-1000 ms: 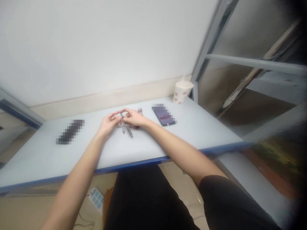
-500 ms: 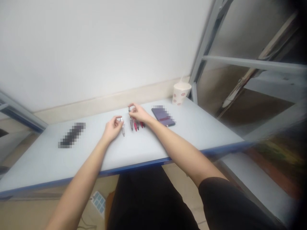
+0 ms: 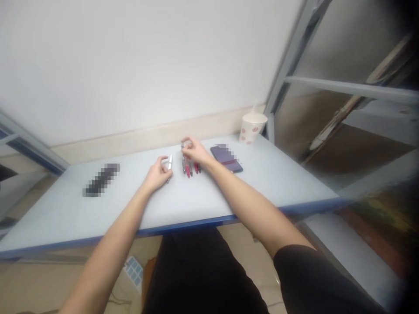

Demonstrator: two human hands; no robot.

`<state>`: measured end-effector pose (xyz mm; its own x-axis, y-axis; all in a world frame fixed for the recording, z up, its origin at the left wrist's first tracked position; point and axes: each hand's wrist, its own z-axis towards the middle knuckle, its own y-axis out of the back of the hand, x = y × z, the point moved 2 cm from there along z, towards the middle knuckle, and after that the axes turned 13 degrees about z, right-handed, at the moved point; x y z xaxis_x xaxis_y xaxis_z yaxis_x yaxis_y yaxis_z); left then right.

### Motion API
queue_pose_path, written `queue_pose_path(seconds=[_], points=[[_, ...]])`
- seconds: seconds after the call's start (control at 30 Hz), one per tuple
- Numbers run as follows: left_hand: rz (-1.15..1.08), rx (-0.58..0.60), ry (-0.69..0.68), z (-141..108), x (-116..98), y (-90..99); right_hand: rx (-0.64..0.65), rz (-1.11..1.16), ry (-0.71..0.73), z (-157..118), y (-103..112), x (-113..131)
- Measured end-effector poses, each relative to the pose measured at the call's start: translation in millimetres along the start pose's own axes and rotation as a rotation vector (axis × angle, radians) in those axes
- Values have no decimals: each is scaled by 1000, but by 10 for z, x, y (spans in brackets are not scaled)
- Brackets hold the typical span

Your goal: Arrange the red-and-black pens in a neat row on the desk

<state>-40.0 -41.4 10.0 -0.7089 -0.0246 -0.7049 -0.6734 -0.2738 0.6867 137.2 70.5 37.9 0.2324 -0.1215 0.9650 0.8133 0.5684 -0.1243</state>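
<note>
My left hand [image 3: 156,175] rests on the pale table top, its fingertips pinching a slim white-and-silver pen [image 3: 169,168]. My right hand [image 3: 195,151] is raised a little farther right, its fingers around the upper end of a silver-tipped pen [image 3: 183,164]. Just below that hand, a small group of red and dark pens [image 3: 193,168] lies close together, partly hidden by the fingers. The two hands are apart, with a narrow strip of table between them.
A pixelated dark phone [image 3: 226,159] lies right of the pens. A pixelated dark object [image 3: 101,179] lies at the left. A white paper cup with red flowers [image 3: 252,128] stands at the back right. The table [image 3: 229,196] has a blue front edge and meets the wall behind.
My hands, together over the pens a second ago, have moved apart. The left holds its pen near the table, while the right has shifted right to the pen group.
</note>
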Motion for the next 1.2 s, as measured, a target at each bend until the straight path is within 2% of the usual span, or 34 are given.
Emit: queue_pose_path(seconds=[0.1,0.3,0.43,0.5,0.6,0.77,1.0,1.2], points=[[-189,16,59,20,34,6,38,5,-24,-23,-45,6],[-555,75,127,31,3,36,67,119,39,-40,-125,-6],[-683,54,150,44,23,65,106,83,14,-47,-136,-34],[-688,44,165,33,19,88,143,44,-2,-49,-138,-53],[-675,79,167,-9,-30,122,126,15,0,-40,-128,-85],[-668,144,94,-46,-117,144,138,-18,3,-36,-137,-121],[-576,136,62,11,-45,147,152,-5,28,-83,-149,-29],[-517,157,96,-4,-36,145,130,0,26,-72,-135,4]])
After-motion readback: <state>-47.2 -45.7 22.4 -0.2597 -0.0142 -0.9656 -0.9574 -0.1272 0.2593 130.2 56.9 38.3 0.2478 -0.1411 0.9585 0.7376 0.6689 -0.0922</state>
